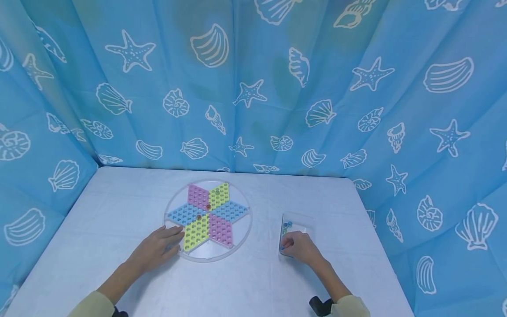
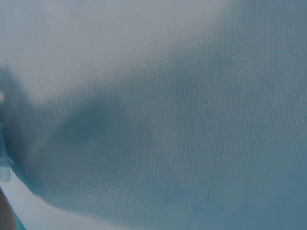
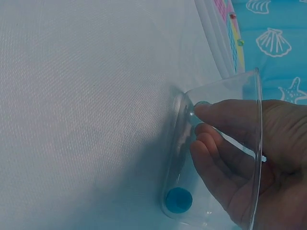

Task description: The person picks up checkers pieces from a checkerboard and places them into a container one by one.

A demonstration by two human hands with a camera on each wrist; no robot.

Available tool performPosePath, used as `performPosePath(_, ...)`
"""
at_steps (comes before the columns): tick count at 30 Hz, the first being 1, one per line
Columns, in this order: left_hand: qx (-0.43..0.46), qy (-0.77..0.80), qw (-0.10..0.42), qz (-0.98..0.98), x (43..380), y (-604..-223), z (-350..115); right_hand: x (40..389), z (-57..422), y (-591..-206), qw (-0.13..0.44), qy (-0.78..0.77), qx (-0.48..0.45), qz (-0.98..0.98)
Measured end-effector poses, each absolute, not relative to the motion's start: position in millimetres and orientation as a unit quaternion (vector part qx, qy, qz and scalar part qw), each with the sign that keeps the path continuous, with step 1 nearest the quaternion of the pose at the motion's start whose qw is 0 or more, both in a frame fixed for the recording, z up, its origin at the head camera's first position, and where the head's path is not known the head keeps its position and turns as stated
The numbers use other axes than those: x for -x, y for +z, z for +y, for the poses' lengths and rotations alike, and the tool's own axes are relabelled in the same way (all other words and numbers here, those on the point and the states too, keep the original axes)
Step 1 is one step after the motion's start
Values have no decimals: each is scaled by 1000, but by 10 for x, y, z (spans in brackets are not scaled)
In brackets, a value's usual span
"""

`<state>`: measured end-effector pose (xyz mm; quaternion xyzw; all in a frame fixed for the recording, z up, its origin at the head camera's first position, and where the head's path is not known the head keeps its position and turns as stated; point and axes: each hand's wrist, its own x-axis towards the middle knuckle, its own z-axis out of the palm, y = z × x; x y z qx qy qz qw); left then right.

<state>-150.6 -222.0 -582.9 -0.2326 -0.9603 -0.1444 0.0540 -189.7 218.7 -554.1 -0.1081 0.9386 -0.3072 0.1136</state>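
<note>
A round clear board (image 1: 210, 250) carries a six-pointed star of pink, yellow and blue dimpled sections. My left hand (image 1: 158, 247) lies at its left edge, fingers extended over the rim beside the lower yellow section. Further right is a clear plastic box (image 1: 305, 219) with several blue and green marbles (image 1: 288, 224). Inside it is my right hand (image 1: 299, 246), thumb and fingers bent toward each other. A blue marble (image 3: 179, 200) lies in the box's near corner in the right wrist view. More marbles show partly behind the thumb; whether one is pinched I cannot tell.
Two reddish marbles (image 1: 208, 206) sit near the star's centre, and a green marble (image 1: 217, 192) is in the upper yellow section. White cloth covers the table (image 1: 261, 281). A blue curtain (image 1: 277, 110) with shell prints surrounds the back and sides.
</note>
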Motion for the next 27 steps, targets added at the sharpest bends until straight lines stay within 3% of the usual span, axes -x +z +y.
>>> performPosePath(21,225,-152,49,-961,1488,-5816,-2200,1896,2197,-5517,109,-302,102,942)
performPosePath(27,227,-151,48,-961,1487,-5798,-2194,1881,2188,-5426,79,-298,115,944)
